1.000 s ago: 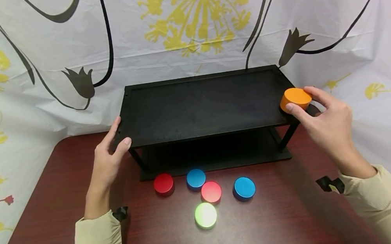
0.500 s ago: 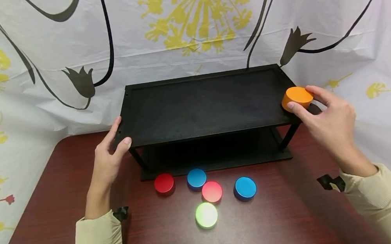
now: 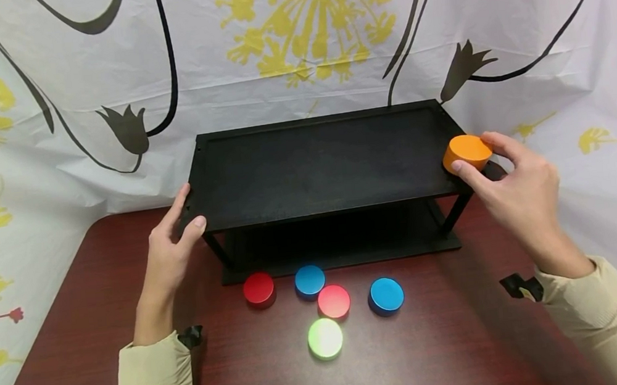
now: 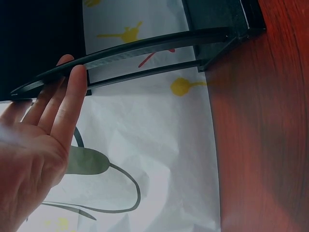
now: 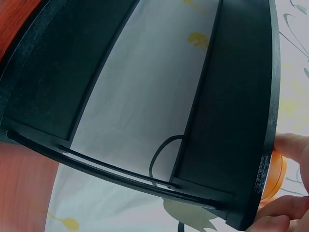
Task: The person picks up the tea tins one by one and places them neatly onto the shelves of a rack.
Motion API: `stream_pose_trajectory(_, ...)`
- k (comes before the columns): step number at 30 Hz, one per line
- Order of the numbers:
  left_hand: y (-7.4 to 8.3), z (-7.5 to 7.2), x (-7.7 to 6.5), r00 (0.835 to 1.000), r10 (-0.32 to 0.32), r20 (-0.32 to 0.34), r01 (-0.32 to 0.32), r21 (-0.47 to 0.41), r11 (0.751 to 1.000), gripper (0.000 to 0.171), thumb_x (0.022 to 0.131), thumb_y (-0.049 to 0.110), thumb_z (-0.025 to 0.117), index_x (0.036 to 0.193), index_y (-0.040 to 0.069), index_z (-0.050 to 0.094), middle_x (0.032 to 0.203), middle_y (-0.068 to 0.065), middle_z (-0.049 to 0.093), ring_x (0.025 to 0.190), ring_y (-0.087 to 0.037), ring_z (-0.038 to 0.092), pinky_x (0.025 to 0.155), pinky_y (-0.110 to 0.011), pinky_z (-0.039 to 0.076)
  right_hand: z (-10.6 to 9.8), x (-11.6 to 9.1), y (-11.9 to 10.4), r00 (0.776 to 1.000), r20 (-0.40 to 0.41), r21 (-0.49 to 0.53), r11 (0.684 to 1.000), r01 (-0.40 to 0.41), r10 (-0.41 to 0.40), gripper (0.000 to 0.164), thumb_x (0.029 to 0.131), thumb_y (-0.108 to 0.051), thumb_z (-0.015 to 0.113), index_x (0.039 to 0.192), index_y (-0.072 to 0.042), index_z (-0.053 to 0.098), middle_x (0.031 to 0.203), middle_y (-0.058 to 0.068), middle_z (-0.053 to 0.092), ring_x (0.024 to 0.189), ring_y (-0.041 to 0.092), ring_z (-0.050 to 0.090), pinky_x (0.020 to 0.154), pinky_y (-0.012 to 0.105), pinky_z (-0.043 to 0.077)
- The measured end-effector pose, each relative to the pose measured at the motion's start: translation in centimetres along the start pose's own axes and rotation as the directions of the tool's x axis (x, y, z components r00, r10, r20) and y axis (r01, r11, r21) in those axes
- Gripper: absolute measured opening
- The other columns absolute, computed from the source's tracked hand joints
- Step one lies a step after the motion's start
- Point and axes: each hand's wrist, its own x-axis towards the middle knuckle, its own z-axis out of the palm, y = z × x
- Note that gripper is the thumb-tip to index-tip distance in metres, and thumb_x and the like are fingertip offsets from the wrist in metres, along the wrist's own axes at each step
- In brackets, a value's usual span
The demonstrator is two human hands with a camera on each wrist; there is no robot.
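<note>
Six discs [image 3: 467, 152], one two-tier shelf [image 3: 317, 170] — one table [image 3: 451, 340]

No readable text, no legible labels, no brands, no numbers, no signs in any view

The orange block [image 3: 466, 154] looks smooth. The black shelf [image 3: 317, 167] looks dull, with a scuffed edge. The red-brown surface [image 3: 424, 355] looks like shiny wood. The white sheet [image 3: 206, 60] looks thin and wrinkly. The sleeves [image 3: 156, 381] look like cloth.

thick orange disc [image 3: 468, 149] — flat face up — at right end of black two-tier shelf [image 3: 312, 168]
</note>
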Motion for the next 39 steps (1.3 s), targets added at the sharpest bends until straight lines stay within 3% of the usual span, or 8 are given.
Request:
stream_pose_trajectory(6,0.0,0.0,0.0,1.000,-0.007,0.006,0.007,-0.003,1.000,0.058,0.098,0.017,0.059,0.152,0.028,0.042,0.155,0.004,0.041,0.140,-0.011,0.038,0.106,-0.015,0.033,-0.1,-0.4,-0.1,0.999,-0.043,0.068,0.998,0.001,0.002,0.064,0.076,-0.023,0.086,0.136,-0.018,0.064,0.120,0.004,0.068,0.075,-0.010,0.053,0.062,0.007,0.036)
stream_pose_trajectory(9,0.1,0.0,0.1,1.000,-0.005,0.009,0.005,-0.003,1.000,0.058,0.098,0.017,0.059,0.152,0.028,0.042,0.155,0.005,0.040,0.140,-0.010,0.037,0.106,-0.015,0.032,-0.4,-0.8,-0.1,0.997,-0.075,0.132,0.991,0.018,-0.008,0.064,0.075,-0.017,0.086,0.134,-0.019,0.064,0.117,-0.007,0.065,0.062,-0.010,0.052,0.056,0.006,0.037)
stream_pose_trajectory(12,0.1,0.1,0.3,1.000,0.001,0.013,-0.001,-0.012,1.000,0.058,0.098,0.016,0.059,0.152,0.027,0.042,0.155,0.004,0.040,0.140,-0.010,0.037,0.106,-0.016,0.033,-0.9,-1.1,-0.3,0.994,-0.098,0.188,0.980,0.060,-0.042,0.064,0.073,-0.012,0.085,0.133,-0.019,0.064,0.115,-0.013,0.062,0.039,-0.005,0.038,0.048,0.007,0.034)
stream_pose_trajectory(18,0.2,0.0,0.3,1.000,0.011,0.008,-0.011,-0.020,1.000,0.057,0.098,0.014,0.059,0.152,0.025,0.043,0.155,0.003,0.041,0.140,-0.011,0.038,0.105,-0.015,0.033,-1.7,-2.0,-1.4,0.989,-0.090,0.231,0.964,0.134,-0.116,0.064,0.071,-0.005,0.084,0.132,-0.015,0.065,0.116,-0.005,0.065,0.040,-0.006,0.043,0.049,0.006,0.036)
stream_pose_trajectory(26,0.1,-0.1,0.3,1.000,0.010,0.006,-0.010,-0.006,1.000,0.057,0.097,0.013,0.060,0.151,0.025,0.044,0.154,0.003,0.042,0.139,-0.010,0.039,0.105,-0.015,0.033,-2.2,-4.0,-4.8,0.962,-0.064,0.227,0.935,0.272,-0.265,0.055,0.071,-0.001,0.080,0.124,0.005,0.065,0.109,0.017,0.067,0.046,-0.009,0.041,0.053,0.007,0.032)
stream_pose_trajectory(28,0.1,-0.1,0.2,1.000,0.008,0.005,-0.008,-0.002,1.000,0.057,0.097,0.013,0.060,0.151,0.025,0.044,0.154,0.003,0.042,0.139,-0.010,0.038,0.106,-0.015,0.032,-2.1,-4.5,-5.2,0.948,-0.057,0.262,0.912,0.316,-0.312,0.048,0.072,-0.002,0.079,0.117,0.009,0.067,0.091,0.011,0.068,0.046,-0.006,0.039,0.053,0.009,0.030)
stream_pose_trajectory(32,0.1,-0.1,0.2,1.000,0.006,0.007,-0.006,-0.004,1.000,0.057,0.098,0.013,0.060,0.151,0.025,0.044,0.155,0.003,0.042,0.140,-0.010,0.038,0.106,-0.015,0.032,-1.6,-5.5,-4.5,0.925,-0.017,0.334,0.870,0.363,-0.380,0.034,0.074,-0.003,0.078,0.104,0.010,0.070,0.076,0.003,0.066,0.048,-0.002,0.037,0.050,0.013,0.028)
stream_pose_trajectory(39,0.2,-0.1,0.1,1.000,0.009,0.015,-0.009,-0.020,1.000,0.058,0.097,0.012,0.060,0.152,0.023,0.044,0.155,0.002,0.041,0.140,-0.011,0.038,0.105,-0.014,0.033,-0.8,-7.1,-1.8,0.926,0.140,0.296,0.907,0.299,-0.351,0.045,0.066,0.005,0.082,0.109,-0.001,0.072,0.086,-0.006,0.067,0.048,-0.003,0.040,0.047,0.017,0.031)
